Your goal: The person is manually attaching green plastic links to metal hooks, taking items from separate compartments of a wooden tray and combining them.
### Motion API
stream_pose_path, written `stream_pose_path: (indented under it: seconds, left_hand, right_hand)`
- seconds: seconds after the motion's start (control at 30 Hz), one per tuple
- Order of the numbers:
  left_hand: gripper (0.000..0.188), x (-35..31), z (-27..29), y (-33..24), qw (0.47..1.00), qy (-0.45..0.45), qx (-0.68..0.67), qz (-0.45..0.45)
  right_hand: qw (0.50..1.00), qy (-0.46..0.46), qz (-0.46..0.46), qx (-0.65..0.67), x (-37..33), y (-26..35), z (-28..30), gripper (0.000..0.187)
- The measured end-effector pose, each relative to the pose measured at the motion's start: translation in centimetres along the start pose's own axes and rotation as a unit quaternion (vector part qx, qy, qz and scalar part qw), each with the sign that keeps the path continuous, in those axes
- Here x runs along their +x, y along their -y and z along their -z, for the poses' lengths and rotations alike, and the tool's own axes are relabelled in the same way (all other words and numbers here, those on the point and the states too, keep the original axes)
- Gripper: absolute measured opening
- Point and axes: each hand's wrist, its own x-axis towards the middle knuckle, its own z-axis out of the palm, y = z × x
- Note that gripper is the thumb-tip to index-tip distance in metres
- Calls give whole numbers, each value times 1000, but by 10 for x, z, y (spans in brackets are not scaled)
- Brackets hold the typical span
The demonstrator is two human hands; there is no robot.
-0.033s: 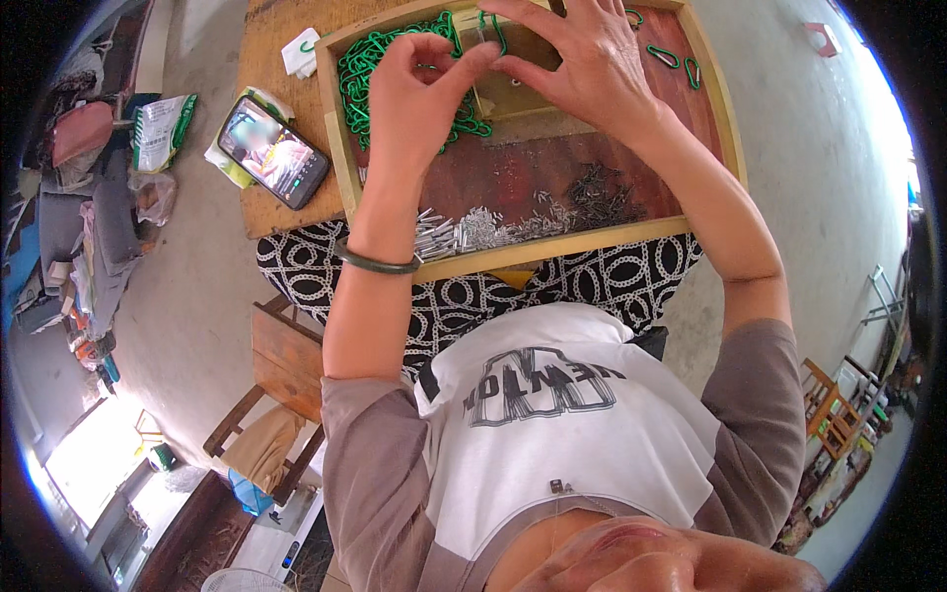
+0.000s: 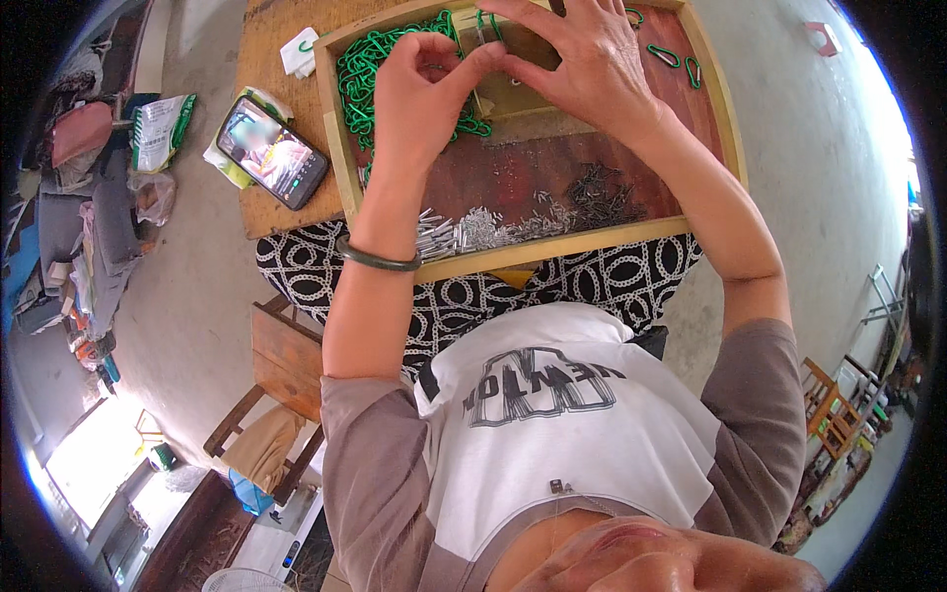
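My left hand [image 2: 419, 99] is closed, its thumb stretched to the right against the lower end of a green carabiner [image 2: 480, 22]. From the other side my right hand [image 2: 602, 79] curves in, its index finger by the carabiner's upper end and its thumb near my left thumb. Silver metal shows on the carabiner, but the exact grip is partly hidden. Beneath the hands lies a yellowish block [image 2: 523, 91] in a wooden-rimmed tray [image 2: 562, 237]. A heap of green carabiner bodies [image 2: 360, 84] fills the tray's left side, partly behind my left hand.
Silver pins [image 2: 478, 229] and small dark parts [image 2: 602, 197] lie along the tray's near side. Two green carabiners [image 2: 663, 56] rest at its right. A phone [image 2: 271, 153] lies on the wooden table [image 2: 261, 49], left of the tray. A wooden chair [image 2: 286, 360] stands behind to the left.
The carabiner and my left thumb have shifted slightly upward in the picture. My right hand keeps almost the same place.
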Motion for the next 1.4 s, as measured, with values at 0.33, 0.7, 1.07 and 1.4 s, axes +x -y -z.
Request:
stream_pose_path:
  seconds: [0.33, 0.7, 1.07, 1.4]
  left_hand:
    - [31, 10, -7, 11, 999, 26, -26, 9]
    - [52, 7, 2, 8, 986, 69, 151, 7]
    - [53, 1, 3, 4, 972, 78, 221, 25]
    - [66, -9, 10, -30, 798, -136, 502, -305]
  right_hand:
    - [1000, -6, -24, 2, 3, 3, -2, 49]
    - [1000, 10, -12, 4, -1, 4, 5, 52]
    - [984, 98, -48, 141, 21, 8, 5, 50]
    - [992, 50, 1, 116, 21, 3, 1, 46]
